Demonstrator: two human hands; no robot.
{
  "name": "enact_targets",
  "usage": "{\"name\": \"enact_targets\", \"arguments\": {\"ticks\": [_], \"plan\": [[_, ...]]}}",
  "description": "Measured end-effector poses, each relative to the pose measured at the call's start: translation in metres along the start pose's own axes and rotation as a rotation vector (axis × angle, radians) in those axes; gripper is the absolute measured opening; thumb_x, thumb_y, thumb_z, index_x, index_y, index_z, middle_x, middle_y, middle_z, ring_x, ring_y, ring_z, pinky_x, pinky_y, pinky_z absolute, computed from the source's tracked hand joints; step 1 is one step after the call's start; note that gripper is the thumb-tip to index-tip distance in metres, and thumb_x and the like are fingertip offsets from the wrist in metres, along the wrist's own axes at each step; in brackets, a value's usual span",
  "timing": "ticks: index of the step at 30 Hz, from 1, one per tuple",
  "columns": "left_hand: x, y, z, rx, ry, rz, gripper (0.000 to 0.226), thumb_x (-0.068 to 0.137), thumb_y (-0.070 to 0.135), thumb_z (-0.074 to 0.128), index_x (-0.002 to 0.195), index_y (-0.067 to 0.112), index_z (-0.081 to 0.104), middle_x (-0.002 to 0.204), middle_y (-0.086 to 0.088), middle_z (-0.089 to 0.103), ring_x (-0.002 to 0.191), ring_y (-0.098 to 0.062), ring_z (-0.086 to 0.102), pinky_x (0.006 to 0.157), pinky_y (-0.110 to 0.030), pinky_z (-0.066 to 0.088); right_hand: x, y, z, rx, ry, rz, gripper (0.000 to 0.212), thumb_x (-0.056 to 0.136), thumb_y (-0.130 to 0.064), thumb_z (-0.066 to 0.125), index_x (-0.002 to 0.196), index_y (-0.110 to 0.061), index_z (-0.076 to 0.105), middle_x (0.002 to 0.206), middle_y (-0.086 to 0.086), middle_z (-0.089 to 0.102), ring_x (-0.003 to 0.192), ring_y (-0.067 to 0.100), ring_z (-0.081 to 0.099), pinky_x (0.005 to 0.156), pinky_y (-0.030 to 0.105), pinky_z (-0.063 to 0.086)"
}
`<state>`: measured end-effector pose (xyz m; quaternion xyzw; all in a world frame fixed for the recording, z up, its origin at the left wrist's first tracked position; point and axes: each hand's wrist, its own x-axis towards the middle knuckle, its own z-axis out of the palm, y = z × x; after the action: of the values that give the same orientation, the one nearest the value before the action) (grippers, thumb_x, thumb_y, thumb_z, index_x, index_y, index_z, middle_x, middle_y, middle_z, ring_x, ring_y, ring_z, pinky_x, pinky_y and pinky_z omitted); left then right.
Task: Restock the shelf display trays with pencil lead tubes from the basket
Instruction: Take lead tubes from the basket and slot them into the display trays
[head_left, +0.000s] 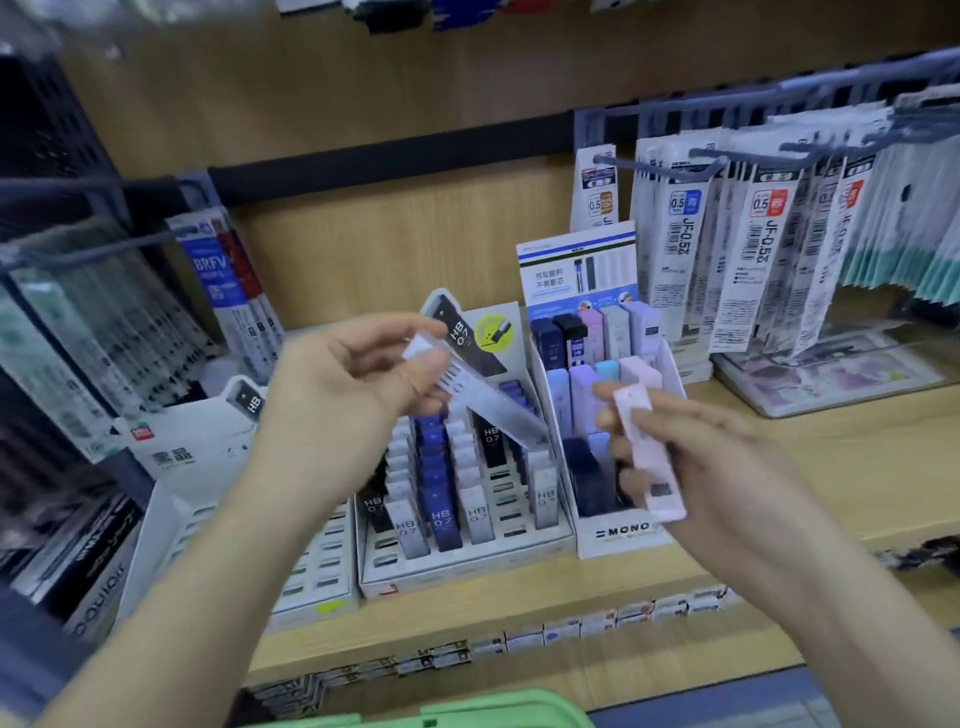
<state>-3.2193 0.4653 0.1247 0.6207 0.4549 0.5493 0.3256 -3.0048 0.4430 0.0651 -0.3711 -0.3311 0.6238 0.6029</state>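
Note:
My left hand (358, 384) pinches a long pale lavender lead tube (483, 395), tilted down to the right over the middle HB 0.7 display tray (467, 561). A pink lead tube (649, 457) is gripped in my right hand (691, 457), held just in front of the white MONO tray (618, 535), which holds several pastel and dark tubes. The middle tray carries rows of white, blue and black tubes. The rim of the green basket (467, 712) shows at the bottom edge.
A third white tray (166, 525) stands at the left, partly behind my left arm. Refill packs hang from pegs (769, 249) at the right and left. The wooden shelf edge (519, 618) carries price labels. A clear tray (831, 384) sits far right.

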Motion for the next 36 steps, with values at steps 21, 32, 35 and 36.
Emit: {"name": "enact_targets", "arguments": {"ticks": [21, 32, 35, 36], "plan": [[0.001, -0.055, 0.039, 0.671, -0.225, 0.079, 0.022, 0.089, 0.024, 0.067, 0.109, 0.027, 0.072, 0.092, 0.007, 0.073, 0.071, -0.003, 0.060, 0.076, -0.014, 0.046, 0.002, 0.005, -0.022, -0.108, 0.161, -0.010, 0.020, 0.093, -0.001, 0.055, 0.107, -0.003, 0.069, 0.073, 0.013, 0.067, 0.049, 0.015, 0.050, 0.040, 0.018, 0.039], [0.016, -0.051, 0.045, 0.862, -0.427, 0.137, 0.026, 0.094, 0.023, 0.060, 0.119, 0.023, 0.068, 0.114, 0.005, 0.070, 0.111, -0.010, 0.060, 0.089, -0.014, 0.039, 0.002, 0.006, -0.019, -0.118, 0.097, -0.007, 0.018, 0.092, -0.002, 0.056, 0.103, -0.004, 0.071, 0.073, 0.014, 0.067, 0.051, 0.015, 0.050, 0.043, 0.018, 0.041], [0.018, -0.052, 0.048, 0.899, -0.449, 0.149, 0.028, 0.098, 0.019, 0.053, 0.123, 0.025, 0.063, 0.114, 0.005, 0.070, 0.110, -0.014, 0.060, 0.089, -0.020, 0.042, 0.002, 0.007, -0.017, -0.131, 0.088, -0.010, 0.021, 0.091, 0.003, 0.056, 0.101, -0.005, 0.073, 0.069, 0.012, 0.065, 0.053, 0.017, 0.053, 0.045, 0.020, 0.043], [0.019, -0.053, 0.049, 0.871, -0.428, 0.142, 0.024, 0.096, 0.020, 0.055, 0.119, 0.025, 0.063, 0.105, 0.006, 0.072, 0.102, -0.014, 0.062, 0.084, -0.022, 0.044, 0.002, 0.008, -0.015, -0.143, 0.081, -0.015, 0.022, 0.090, 0.004, 0.057, 0.100, -0.005, 0.073, 0.069, 0.011, 0.065, 0.054, 0.017, 0.054, 0.046, 0.021, 0.044]]}}
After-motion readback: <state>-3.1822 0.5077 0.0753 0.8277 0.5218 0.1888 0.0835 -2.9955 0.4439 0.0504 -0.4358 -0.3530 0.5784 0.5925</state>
